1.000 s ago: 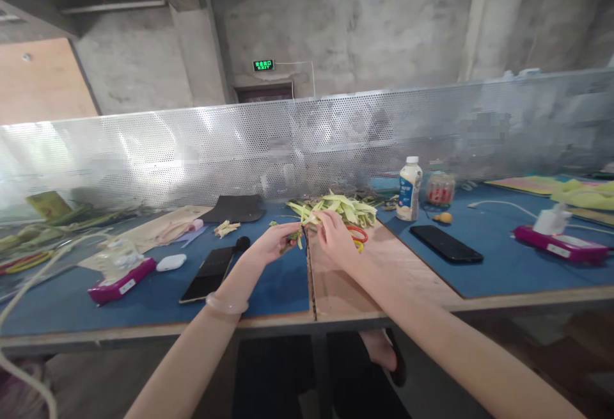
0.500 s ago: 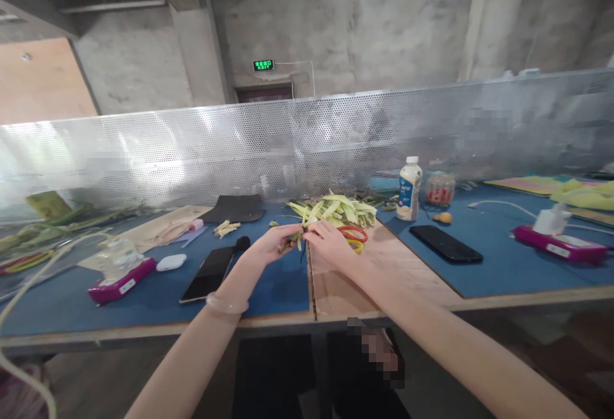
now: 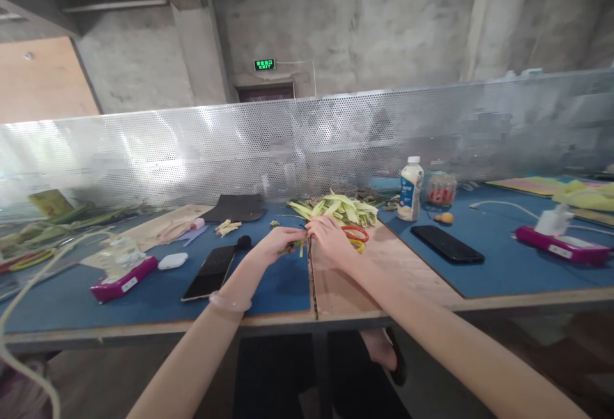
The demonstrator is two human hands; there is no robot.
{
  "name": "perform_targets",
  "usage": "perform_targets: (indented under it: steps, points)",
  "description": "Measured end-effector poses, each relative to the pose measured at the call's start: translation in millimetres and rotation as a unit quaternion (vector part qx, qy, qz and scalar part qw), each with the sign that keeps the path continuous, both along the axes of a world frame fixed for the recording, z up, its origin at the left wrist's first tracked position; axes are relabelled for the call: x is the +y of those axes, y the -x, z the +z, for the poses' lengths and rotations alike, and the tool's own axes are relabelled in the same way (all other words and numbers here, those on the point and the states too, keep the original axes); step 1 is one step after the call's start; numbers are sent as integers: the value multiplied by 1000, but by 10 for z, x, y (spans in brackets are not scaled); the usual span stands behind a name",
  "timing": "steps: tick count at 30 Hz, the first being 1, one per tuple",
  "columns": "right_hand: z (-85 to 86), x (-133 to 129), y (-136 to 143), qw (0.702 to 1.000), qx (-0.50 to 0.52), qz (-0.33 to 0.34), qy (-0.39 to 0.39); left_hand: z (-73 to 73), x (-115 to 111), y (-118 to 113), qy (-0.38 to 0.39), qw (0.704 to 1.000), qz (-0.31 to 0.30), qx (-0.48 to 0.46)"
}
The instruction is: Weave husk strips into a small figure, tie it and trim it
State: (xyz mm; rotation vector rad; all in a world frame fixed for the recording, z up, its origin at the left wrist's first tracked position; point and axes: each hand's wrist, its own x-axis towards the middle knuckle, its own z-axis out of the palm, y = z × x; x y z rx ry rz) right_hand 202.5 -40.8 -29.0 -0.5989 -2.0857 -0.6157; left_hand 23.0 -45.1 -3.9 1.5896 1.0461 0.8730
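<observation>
Above the table seam, my left hand [image 3: 277,245] is closed around a small greenish bundle of plant strips [image 3: 300,249], with short ends hanging below the fingers. My right hand [image 3: 329,238] meets it from the right, its fingertips pinched at the top of the same bundle. A thin dark strand shows between the two hands; the fingers hide most of the bundle. Just behind my right hand lies a heap of pale green, husk-like leaf strips [image 3: 349,208]. Beside that hand are red and yellow loops [image 3: 355,236], which look like scissor handles, partly covered.
Left are a phone [image 3: 210,273], a white earbud case [image 3: 173,261] and a purple power strip [image 3: 125,280]. Right are a drink bottle [image 3: 409,190], a jar [image 3: 440,190], a black phone [image 3: 447,244] and another purple power strip [image 3: 561,245]. A perforated metal screen [image 3: 230,150] stands behind.
My hands have drawn closer together, and my right fingertips now cover more of the bundle. The view has shifted very slightly; the things on the table lie as before.
</observation>
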Motion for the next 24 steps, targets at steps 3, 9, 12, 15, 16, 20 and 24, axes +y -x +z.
perform_targets:
  steps: [3, 9, 12, 15, 16, 20, 24]
  points:
    - [1, 1, 16, 1000, -14, -11, 22, -9, -5, -8, -11, 1000, -7, 12]
    - [-46, 53, 29, 995, -8, -16, 94, -21, -9, -36, -39, 998, -14, 39]
    - [-99, 88, 23, 990, 8, 0, 140, -47, 25, -37, -68, 996, -6, 61]
    - [-143, 104, 20, 981, 45, 14, 189, -70, 61, -25, -110, 990, 13, 91]
    - [-151, 105, 22, 977, 60, 19, 204, -72, 67, -22, -126, 987, 19, 101]
    - [-145, 99, 32, 959, 115, 38, 257, -54, 50, -23, -180, 975, 23, 130]
    - [-113, 85, 42, 942, 151, 53, 295, -24, 17, -45, -214, 965, 15, 148]
